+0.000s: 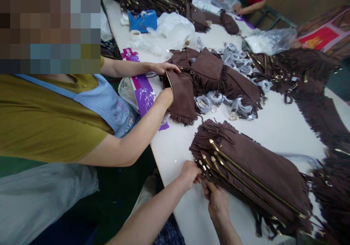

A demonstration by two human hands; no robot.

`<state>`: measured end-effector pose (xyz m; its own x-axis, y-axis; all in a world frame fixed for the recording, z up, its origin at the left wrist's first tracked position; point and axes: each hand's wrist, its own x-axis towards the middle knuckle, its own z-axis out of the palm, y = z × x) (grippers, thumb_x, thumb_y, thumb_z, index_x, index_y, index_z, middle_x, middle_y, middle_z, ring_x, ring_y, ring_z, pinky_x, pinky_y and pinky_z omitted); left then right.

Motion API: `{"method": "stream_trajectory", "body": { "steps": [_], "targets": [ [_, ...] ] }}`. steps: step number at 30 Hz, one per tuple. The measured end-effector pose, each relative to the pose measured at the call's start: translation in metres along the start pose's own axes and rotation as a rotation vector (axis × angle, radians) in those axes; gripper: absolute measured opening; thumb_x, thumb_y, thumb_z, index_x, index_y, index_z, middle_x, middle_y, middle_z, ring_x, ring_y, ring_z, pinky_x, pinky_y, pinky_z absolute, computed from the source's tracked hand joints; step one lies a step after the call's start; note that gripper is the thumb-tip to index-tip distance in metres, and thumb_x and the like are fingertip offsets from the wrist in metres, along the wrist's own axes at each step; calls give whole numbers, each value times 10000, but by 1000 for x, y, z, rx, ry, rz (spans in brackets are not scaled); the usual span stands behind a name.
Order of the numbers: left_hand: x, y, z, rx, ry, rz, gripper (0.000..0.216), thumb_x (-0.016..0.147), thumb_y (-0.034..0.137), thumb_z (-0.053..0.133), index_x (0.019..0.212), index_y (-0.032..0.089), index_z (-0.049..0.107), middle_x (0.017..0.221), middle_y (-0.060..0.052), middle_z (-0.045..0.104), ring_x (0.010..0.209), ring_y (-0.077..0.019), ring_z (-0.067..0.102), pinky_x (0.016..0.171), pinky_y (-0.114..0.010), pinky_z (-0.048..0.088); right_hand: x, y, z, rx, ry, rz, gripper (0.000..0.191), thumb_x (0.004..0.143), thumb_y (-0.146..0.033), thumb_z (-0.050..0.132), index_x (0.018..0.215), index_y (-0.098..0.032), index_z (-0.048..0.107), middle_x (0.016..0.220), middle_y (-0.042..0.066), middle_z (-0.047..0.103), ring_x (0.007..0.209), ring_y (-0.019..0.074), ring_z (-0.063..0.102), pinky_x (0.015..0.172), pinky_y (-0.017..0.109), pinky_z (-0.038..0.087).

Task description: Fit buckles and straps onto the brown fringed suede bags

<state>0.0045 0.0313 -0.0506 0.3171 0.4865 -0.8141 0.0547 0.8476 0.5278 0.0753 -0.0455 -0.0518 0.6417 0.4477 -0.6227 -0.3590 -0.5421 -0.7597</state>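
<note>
My left hand (190,173) and my right hand (217,200) meet at the near corner of a stack of brown suede fringed bags (254,172) with gold zippers, lying on the white table (175,146). Both hands have their fingers pinched together at the zipper ends of the lowest bags; what exactly they pinch is hidden between the fingers. The stack slants away to the right, with fringe at its far end.
A co-worker in an olive shirt and blue apron at left holds a brown bag (182,97) with both hands. More brown bags (218,73), wrapped grey straps (235,108), plastic bags (175,28) and a blue tape dispenser (142,19) lie beyond. Another person sits at the far end.
</note>
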Motion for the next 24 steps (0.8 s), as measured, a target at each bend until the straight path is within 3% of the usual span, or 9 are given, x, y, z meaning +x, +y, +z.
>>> {"method": "stream_trajectory", "body": {
  "steps": [13, 19, 21, 24],
  "targets": [
    [2, -7, -1, 0, -42, 34, 166, 665, 53, 487, 511, 116, 486, 408, 16, 512, 307, -86, 455, 322, -186, 280, -3, 0, 4, -2, -28, -41, 287, 454, -369, 640, 564, -149, 493, 415, -93, 347, 378, 38, 246, 357, 200, 165],
    [2, -7, 1, 29, -6, 19, 153, 660, 58, 498, 520, 119, 478, 403, 22, 505, 304, -89, 453, 326, -185, 270, -2, 7, -7, -39, -41, -111, 315, 502, -430, 643, 564, -165, 485, 449, -73, 378, 408, 61, 293, 376, 218, 237],
    [0, -5, 1, 37, 6, 13, 153, 656, 51, 492, 518, 118, 481, 400, 21, 505, 299, -86, 445, 326, -185, 261, -2, 15, -14, -189, -39, -274, 301, 580, -440, 624, 660, -157, 559, 512, -36, 479, 463, 94, 396, 439, 238, 334],
    [-1, -2, 3, 52, 22, 2, 154, 641, 35, 480, 510, 114, 490, 386, 15, 499, 296, -85, 436, 327, -185, 247, 0, 26, -23, -539, -45, -798, 260, 766, -393, 509, 842, -160, 596, 768, 53, 613, 692, 158, 551, 658, 295, 448]
  ]
}}
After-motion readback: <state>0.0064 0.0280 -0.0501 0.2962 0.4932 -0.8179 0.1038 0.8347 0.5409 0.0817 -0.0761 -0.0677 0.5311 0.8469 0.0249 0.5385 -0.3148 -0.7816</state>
